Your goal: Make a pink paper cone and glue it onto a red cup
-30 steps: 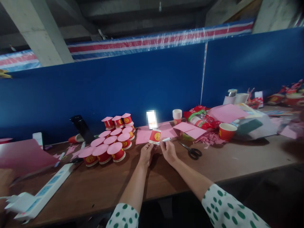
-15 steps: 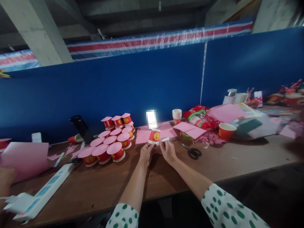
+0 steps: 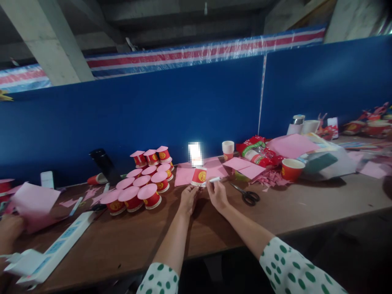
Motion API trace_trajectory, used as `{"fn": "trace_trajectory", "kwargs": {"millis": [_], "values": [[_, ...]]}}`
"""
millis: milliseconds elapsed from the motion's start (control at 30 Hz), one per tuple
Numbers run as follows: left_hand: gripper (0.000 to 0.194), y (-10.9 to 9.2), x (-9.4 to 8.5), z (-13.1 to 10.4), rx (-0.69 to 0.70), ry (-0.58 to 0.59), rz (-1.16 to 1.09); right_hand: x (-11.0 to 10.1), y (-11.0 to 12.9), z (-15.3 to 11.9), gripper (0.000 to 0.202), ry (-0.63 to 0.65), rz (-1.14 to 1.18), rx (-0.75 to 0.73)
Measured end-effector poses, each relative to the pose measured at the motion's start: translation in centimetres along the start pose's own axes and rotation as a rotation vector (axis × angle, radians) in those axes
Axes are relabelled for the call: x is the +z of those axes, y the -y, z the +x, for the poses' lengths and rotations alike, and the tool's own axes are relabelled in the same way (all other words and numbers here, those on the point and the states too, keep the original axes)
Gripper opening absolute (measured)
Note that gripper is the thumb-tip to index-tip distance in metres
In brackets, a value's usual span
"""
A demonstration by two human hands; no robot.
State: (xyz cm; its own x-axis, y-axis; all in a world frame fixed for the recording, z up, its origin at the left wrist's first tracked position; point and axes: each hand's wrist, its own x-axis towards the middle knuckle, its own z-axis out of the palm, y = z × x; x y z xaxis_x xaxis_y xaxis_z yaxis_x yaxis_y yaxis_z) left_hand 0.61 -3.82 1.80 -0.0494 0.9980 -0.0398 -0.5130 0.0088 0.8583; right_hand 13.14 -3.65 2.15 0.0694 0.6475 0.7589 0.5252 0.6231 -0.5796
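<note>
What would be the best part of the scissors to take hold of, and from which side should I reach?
I would grip the scissors by the black handle loops, reaching in from the near right. They lie flat on the table, loops nearer and blades pointing away to the left, so that approach should keep fingers off the blades.

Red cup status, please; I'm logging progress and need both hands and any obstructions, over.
Left hand holding red cup. Right hand gripping white pen-like tool beside it. Scissors right of both hands, touching neither.
</note>
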Motion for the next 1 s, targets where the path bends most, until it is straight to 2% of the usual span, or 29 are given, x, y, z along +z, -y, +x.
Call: {"fn": "trace_trajectory", "kwargs": {"millis": [700,1000], "values": [[0.023,0.22,-0.34,0.13,0.002,0.021,-0.008,-0.06,-0.09,0.01,0.025,-0.021,-0.025,0.009],[0.021,0.14,-0.47,0.22,0.019,0.036,-0.033,0.18,-0.28,0.01,0.027,0.015,-0.093,0.036]]}}
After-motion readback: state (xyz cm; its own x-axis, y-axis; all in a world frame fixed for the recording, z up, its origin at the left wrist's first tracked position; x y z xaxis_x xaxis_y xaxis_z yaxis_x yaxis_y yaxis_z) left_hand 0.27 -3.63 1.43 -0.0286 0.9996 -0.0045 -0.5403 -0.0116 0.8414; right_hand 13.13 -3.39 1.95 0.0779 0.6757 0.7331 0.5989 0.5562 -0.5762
